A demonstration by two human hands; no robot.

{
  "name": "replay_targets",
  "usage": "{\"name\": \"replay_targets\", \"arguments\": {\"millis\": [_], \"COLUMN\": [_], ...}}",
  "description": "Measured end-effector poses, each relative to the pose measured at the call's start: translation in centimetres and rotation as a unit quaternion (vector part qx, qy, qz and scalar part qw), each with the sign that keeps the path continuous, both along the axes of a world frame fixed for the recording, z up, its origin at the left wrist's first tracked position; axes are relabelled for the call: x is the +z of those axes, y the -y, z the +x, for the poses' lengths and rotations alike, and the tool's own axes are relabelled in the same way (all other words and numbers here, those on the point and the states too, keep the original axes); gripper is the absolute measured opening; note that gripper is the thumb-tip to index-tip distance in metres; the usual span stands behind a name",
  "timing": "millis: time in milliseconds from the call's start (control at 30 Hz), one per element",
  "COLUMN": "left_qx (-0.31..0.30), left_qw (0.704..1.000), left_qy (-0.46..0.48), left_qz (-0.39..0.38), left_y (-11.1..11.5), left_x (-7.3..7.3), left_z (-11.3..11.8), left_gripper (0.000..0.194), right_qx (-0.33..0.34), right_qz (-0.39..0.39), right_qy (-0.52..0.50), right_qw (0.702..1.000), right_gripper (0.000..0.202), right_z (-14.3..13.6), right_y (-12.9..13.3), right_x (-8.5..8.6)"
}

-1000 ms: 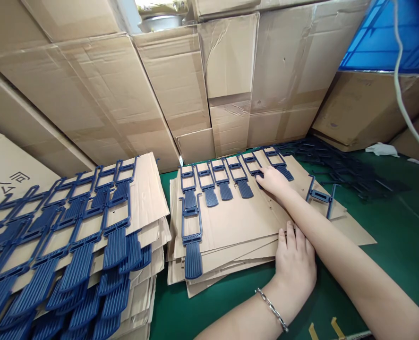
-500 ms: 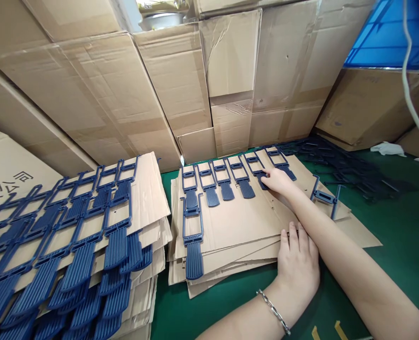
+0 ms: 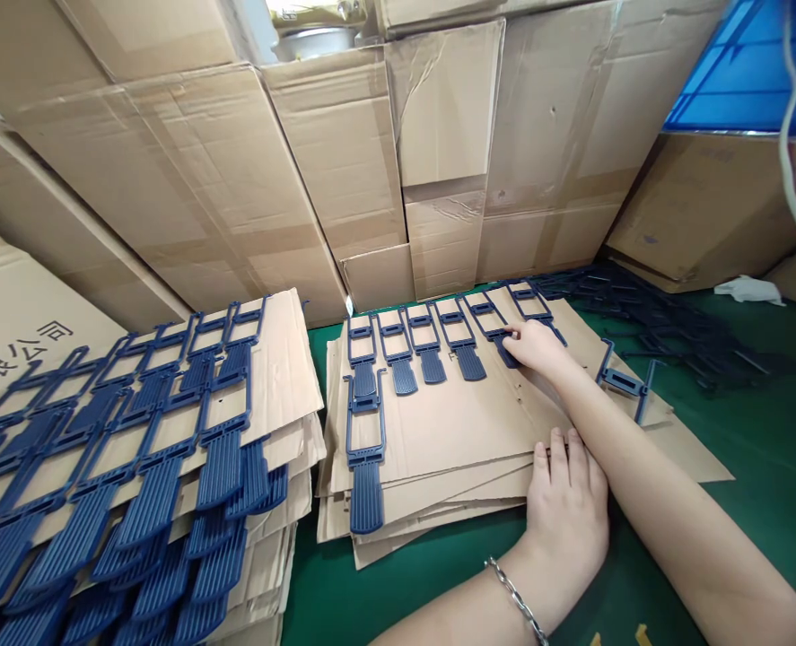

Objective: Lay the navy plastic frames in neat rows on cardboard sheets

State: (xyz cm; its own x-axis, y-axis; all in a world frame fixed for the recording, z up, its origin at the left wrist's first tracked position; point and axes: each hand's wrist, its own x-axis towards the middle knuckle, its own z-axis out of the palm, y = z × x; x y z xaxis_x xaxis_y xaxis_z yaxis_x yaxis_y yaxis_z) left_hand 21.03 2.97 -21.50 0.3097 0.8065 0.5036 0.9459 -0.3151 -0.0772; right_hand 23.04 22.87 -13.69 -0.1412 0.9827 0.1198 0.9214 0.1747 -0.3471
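My right hand (image 3: 537, 348) reaches over the cardboard sheets (image 3: 465, 422), its fingers closed on the ribbed end of a blue plastic part (image 3: 486, 316) in the back row. Several similar parts lie side by side in that row, and one more (image 3: 366, 449) lies lower at the left edge. My left hand (image 3: 568, 502), with a chain bracelet at the wrist, rests flat with fingers stretched on the sheets' front right edge. Another blue part (image 3: 623, 381) stands tilted beyond my right forearm.
A taller stack of cardboard (image 3: 286, 359) layered with blue parts (image 3: 152, 502) fills the left. Dark parts (image 3: 667, 323) are heaped at the back right on the green table (image 3: 767, 431). Cardboard boxes (image 3: 330, 161) form a wall behind. A white cable (image 3: 788, 152) hangs at the right.
The view has shifted slightly. My right hand remains at the same blue part, which sits at a slightly different angle. My left hand has stayed on the cardboard edge.
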Motion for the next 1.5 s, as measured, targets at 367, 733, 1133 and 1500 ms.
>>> {"name": "replay_targets", "arguments": {"millis": [367, 733, 1133, 1500], "left_qx": [-0.005, -0.008, -0.026, -0.091], "left_qw": [1.000, 1.000, 1.000, 0.989], "left_qy": [-0.014, -0.003, 0.015, 0.112], "left_qz": [-0.017, -0.004, -0.005, 0.023], "left_y": [0.3, 0.1, -0.1, 2.1], "left_x": [0.6, 1.1, 2.8, 8.7], "left_z": [-0.2, -0.4, -1.0, -5.6], "left_gripper": [0.046, 0.048, 0.031, 0.044], "right_qx": [-0.065, 0.016, 0.042, 0.051], "right_qz": [-0.046, -0.045, -0.052, 0.138], "right_qy": [0.053, 0.077, 0.098, -0.045], "right_qw": [0.995, 0.996, 0.993, 0.988], "right_gripper": [0.051, 0.060, 0.052, 0.057], "right_z": [2.1, 2.1, 3.3, 9.6], "right_y": [-1.3, -2.4, 1.0, 9.7], "right_x": [-1.1, -1.9, 4.0, 12.5]}}
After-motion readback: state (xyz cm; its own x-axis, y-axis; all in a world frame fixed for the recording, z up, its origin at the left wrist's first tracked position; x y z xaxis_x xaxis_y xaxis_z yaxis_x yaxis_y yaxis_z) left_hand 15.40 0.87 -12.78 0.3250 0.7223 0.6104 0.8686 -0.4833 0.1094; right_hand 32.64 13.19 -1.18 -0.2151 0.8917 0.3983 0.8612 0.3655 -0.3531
